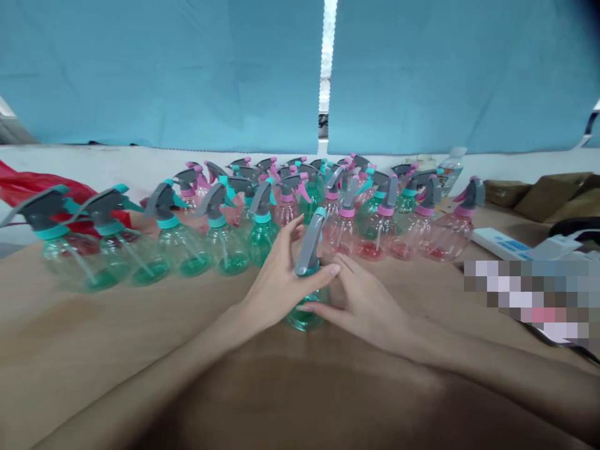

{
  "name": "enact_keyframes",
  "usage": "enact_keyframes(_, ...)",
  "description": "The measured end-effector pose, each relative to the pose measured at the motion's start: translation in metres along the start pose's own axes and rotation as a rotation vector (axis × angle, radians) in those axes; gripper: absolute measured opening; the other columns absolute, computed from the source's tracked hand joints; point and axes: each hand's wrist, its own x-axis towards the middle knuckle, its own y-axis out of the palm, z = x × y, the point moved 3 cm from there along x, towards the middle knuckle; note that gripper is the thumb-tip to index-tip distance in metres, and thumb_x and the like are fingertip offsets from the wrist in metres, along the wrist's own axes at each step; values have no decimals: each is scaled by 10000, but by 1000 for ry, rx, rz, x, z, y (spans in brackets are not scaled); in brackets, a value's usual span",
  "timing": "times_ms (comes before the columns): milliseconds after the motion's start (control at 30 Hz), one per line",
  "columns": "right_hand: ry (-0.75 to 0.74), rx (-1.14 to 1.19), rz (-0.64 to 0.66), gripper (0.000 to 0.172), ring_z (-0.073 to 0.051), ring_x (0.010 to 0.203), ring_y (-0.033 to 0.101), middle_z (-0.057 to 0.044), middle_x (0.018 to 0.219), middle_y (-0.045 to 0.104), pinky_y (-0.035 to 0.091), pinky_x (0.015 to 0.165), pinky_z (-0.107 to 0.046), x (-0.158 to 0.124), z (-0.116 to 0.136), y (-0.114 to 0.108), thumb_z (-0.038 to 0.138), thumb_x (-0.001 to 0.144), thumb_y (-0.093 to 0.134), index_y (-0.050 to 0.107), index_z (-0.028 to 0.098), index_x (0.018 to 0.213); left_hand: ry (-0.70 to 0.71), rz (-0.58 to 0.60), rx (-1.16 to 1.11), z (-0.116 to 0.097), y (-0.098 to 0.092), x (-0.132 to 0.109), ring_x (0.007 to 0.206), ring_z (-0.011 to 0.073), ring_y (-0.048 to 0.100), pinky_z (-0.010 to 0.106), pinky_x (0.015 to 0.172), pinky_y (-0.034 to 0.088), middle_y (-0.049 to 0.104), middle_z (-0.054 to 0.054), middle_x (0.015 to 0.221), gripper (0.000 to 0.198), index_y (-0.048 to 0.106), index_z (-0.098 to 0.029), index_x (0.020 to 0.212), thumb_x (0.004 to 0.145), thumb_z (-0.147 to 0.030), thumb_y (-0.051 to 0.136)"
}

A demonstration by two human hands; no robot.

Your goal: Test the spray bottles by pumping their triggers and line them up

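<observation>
Cupping green sprayer (308, 249), hands (282, 273) perhaps touching

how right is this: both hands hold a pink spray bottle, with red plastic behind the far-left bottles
The colour is wrong: the head view shows a green spray bottle, not pink. The left hand and right hand do hold it, with red plastic behind the far-left bottles.

Head-worn view, forward and down
</observation>
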Motion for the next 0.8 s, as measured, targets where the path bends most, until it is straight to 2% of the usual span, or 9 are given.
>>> enact_keyframes(67,1,-32,1,452,-281,1012,597,-106,1097,621,507,826,-435,6,-3,0,494,842,586,484,204,1173,-2,-25,11,13,-6,-11,1307,291,391,477,1049,374,368,102,1452,738,265,-268,1397,805,-479,652)
enact_keyframes(133,8,-78,0,461,-287,1026,588,-109,1112,613,498,832,-442,13,-10,0,506,846,575,473,213,1187,-21,-70,34,30,-11,-25,1304,266,401,471,1064,355,424,107,1406,609,302,-244,1365,866,-448,585)
enact_keyframes(200,14,-126,-12,464,-294,1004,585,-113,1069,613,495,821,-447,23,-20,1,549,831,574,500,206,1135,-39,-119,69,47,-16,-40,1241,251,470,460,1046,378,504,102,1311,456,389,-218,1276,892,-406,547)
enact_keyframes(333,12,-198,-30,425,-284,935,587,-88,943,615,490,780,-427,47,-42,5,573,792,610,548,207,999,-90,-93,237,71,-20,-62,1101,257,565,469,958,443,575,77,1171,228,473,-226,1118,906,-302,508)
enact_keyframes(533,126,-256,29,431,-229,698,623,-48,815,636,471,577,-345,71,-56,8,548,768,653,545,202,1001,-19,-46,269,73,-18,-68,1038,256,587,437,903,473,592,60,1106,192,500,-237,1074,883,-224,496)
enact_keyframes(800,196,-306,34,524,-306,838,671,-121,985,686,503,652,-397,81,-62,11,421,751,708,502,172,1164,-2,-23,288,70,-18,-69,995,245,605,406,855,494,597,58,1094,190,509,-231,1060,876,-197,480)
